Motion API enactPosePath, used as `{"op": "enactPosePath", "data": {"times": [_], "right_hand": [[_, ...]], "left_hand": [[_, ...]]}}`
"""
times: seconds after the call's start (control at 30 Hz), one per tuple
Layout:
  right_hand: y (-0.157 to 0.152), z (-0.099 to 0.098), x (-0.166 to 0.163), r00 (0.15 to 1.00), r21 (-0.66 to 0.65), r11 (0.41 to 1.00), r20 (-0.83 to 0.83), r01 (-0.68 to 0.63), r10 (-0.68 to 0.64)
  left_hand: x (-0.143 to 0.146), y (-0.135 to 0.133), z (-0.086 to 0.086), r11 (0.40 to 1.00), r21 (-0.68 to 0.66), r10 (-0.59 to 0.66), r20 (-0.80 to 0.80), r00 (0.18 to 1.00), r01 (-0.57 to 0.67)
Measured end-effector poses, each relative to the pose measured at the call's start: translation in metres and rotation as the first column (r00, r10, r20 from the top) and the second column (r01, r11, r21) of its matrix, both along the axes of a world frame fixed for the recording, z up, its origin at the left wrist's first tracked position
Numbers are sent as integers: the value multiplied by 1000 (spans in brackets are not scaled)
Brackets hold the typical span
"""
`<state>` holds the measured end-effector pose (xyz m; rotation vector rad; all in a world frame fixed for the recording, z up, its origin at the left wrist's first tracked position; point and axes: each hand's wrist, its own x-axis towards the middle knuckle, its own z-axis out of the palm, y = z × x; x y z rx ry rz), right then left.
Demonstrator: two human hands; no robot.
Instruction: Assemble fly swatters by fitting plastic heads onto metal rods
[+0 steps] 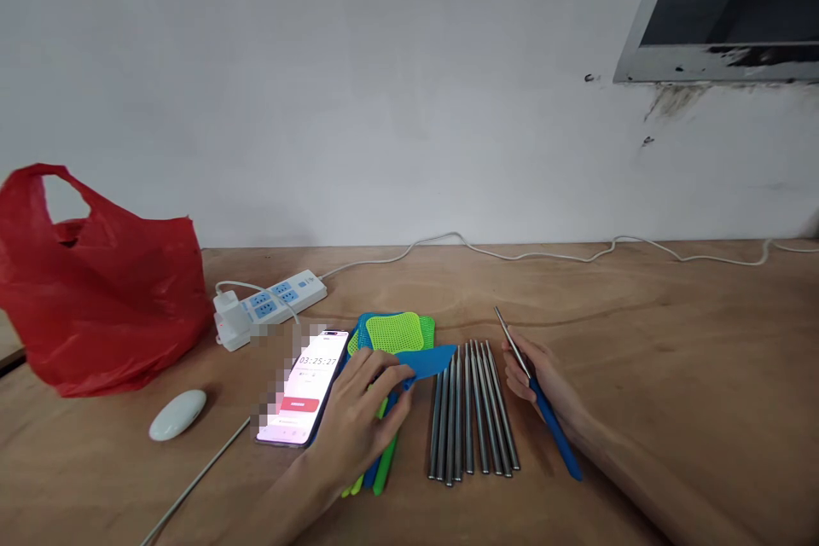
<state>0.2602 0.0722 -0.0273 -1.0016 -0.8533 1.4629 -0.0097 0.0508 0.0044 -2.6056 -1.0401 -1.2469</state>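
My left hand (364, 414) pinches a blue plastic fly swatter head (430, 361), tilted so that its mesh shows nearly edge-on. Beneath that hand lies a stack of mesh swatter heads (395, 333) in yellow-green, green and blue. Several coloured plastic handles (386, 462) stick out below it toward me. At the right, my right hand (537, 375) is closed around a metal rod (512, 341) with a blue handle (555, 428), its bare tip pointing up and away. Between my hands, several loose metal rods (472, 409) lie side by side on the table.
A phone (307, 388) with a timer on its screen lies left of my left hand. Behind it are a white power strip (275, 307) and its cable (409, 249) along the wall. A white mouse-shaped object (177, 415) and a red plastic bag (108, 290) are farther left.
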Motion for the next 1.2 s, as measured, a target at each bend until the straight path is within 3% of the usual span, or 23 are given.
{"op": "enactPosePath", "data": {"times": [0.07,0.17,0.3,0.43,0.67,0.9,1.13,1.2], "right_hand": [[0,1,0,1000,-3,1000,-4,-2,2],[-1,1,-1,1000,-5,1000,-15,1,-1],[-1,1,-1,1000,-15,1000,-26,-3,2],[-1,2,-1,1000,-24,1000,-29,-9,8],[-2,-1,-2,999,-15,999,-41,-29,28],[0,-4,1,999,-9,999,-27,-46,46],[1,-8,1,998,-11,998,-11,-58,58],[1,-8,1,998,-10,998,-10,-70,69]], "left_hand": [[1,-1,-1,995,-93,-28,104,994,38],[2,0,-4,962,-270,37,279,959,42],[5,5,-4,863,-475,134,539,831,169],[6,7,0,750,-563,177,676,715,347],[2,10,-1,661,-644,172,630,757,386],[5,10,0,655,-655,187,623,759,377],[5,11,2,556,-734,234,588,774,390],[5,11,2,551,-732,239,598,765,400]]}}
